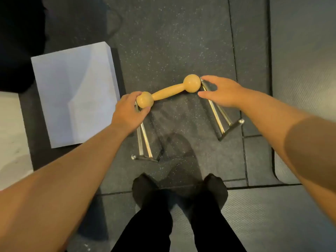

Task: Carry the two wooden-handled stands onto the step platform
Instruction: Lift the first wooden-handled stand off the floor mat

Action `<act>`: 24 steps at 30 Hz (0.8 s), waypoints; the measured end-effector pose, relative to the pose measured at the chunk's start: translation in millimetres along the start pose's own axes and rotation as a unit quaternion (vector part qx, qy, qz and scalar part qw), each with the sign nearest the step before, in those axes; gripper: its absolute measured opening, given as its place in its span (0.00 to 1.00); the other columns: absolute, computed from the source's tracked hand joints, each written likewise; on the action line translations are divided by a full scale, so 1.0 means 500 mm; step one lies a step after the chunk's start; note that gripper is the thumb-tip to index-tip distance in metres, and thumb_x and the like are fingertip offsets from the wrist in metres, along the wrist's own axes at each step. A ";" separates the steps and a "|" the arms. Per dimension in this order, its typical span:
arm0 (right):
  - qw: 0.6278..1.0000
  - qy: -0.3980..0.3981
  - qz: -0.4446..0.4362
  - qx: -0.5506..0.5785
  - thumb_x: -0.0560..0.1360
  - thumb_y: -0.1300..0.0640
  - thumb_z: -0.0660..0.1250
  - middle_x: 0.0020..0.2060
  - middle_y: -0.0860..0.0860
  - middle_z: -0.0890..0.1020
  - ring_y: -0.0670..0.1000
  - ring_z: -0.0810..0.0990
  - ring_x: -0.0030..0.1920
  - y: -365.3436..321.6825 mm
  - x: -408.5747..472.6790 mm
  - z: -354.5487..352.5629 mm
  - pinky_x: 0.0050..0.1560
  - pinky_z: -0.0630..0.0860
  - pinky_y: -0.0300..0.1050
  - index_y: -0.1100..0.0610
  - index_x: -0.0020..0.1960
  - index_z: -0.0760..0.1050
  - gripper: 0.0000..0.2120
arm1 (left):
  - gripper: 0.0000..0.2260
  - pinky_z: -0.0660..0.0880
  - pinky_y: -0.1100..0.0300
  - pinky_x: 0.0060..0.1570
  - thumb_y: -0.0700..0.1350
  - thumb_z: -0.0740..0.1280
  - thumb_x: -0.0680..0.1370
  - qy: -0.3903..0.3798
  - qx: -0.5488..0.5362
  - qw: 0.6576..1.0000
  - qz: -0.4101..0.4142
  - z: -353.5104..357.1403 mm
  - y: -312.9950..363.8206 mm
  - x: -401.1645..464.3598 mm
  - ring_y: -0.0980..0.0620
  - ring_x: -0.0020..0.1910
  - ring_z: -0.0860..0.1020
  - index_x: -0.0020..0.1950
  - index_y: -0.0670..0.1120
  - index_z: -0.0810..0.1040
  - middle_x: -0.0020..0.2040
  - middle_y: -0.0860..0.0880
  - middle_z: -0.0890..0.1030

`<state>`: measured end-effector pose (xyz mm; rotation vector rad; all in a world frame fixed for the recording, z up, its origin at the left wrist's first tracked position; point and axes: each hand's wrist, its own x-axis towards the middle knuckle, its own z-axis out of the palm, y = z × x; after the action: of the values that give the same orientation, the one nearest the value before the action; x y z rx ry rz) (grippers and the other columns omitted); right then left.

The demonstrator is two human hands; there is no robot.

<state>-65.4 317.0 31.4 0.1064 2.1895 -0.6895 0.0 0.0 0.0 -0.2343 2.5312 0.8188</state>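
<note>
One wooden-handled stand (170, 90) rests on the dark speckled floor in front of me. It has a light wood bar with a ball at each end, on chrome legs with flat feet. My left hand (128, 110) wraps its fingers and thumb around the left ball and the top of the left legs. My right hand (221, 92) lies over the top of the right legs beside the right ball, with fingers and thumb spread to either side of them. The pale blue step platform (72, 93) lies on the floor just left of the stand. No second stand is in view.
My two feet in black socks (179, 193) stand close behind the stand. A grey ribbed mat (300, 70) covers the floor on the right and in front. A dark bulky shape (20, 42) sits at the far left, with pale flooring (11, 139) below it.
</note>
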 end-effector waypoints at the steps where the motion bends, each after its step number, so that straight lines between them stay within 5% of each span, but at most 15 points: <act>1: 1.000 -0.017 0.015 0.010 0.79 0.39 0.67 0.82 0.51 0.62 0.57 0.62 0.80 0.002 0.012 0.007 0.76 0.62 0.54 0.41 0.83 0.55 0.37 | 0.28 0.71 0.47 0.67 0.55 0.72 0.78 -0.002 -0.005 1.000 -0.015 0.012 -0.009 0.003 0.43 0.70 0.72 0.76 0.51 0.70 0.71 0.44 0.75; 5: 0.994 -0.083 0.074 0.003 0.79 0.39 0.68 0.83 0.51 0.59 0.59 0.62 0.80 0.017 0.042 0.042 0.75 0.62 0.55 0.40 0.84 0.48 0.41 | 0.33 0.70 0.42 0.69 0.55 0.72 0.78 -0.006 -0.035 0.995 -0.091 0.060 -0.034 -0.003 0.40 0.70 0.71 0.80 0.52 0.64 0.73 0.43 0.71; 10: 0.991 -0.067 0.111 0.040 0.78 0.38 0.68 0.83 0.53 0.57 0.61 0.65 0.78 0.046 0.046 0.084 0.70 0.71 0.57 0.39 0.84 0.47 0.43 | 0.41 0.68 0.45 0.70 0.56 0.74 0.76 -0.021 -0.111 0.981 -0.155 0.118 -0.052 -0.018 0.42 0.75 0.68 0.83 0.56 0.54 0.78 0.45 0.66; 20: 0.993 -0.047 0.110 0.018 0.74 0.35 0.71 0.82 0.57 0.51 0.65 0.66 0.76 0.064 0.026 0.109 0.72 0.67 0.60 0.34 0.82 0.43 0.48 | 0.48 0.66 0.45 0.72 0.53 0.77 0.75 0.002 -0.187 0.961 -0.204 0.143 -0.052 -0.026 0.41 0.78 0.64 0.84 0.56 0.48 0.82 0.46 0.61; 24: 0.994 0.011 0.092 0.050 0.74 0.36 0.72 0.81 0.56 0.53 0.65 0.68 0.75 0.100 -0.036 0.129 0.65 0.70 0.57 0.29 0.79 0.37 0.50 | 0.47 0.65 0.51 0.69 0.53 0.76 0.76 0.035 -0.195 0.965 -0.171 0.160 -0.023 -0.089 0.44 0.77 0.65 0.84 0.57 0.47 0.81 0.48 0.63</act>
<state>5.7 329.1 -10.8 0.3656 2.1336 -0.6962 72.8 38.6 -41.6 -0.8155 2.2734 1.1706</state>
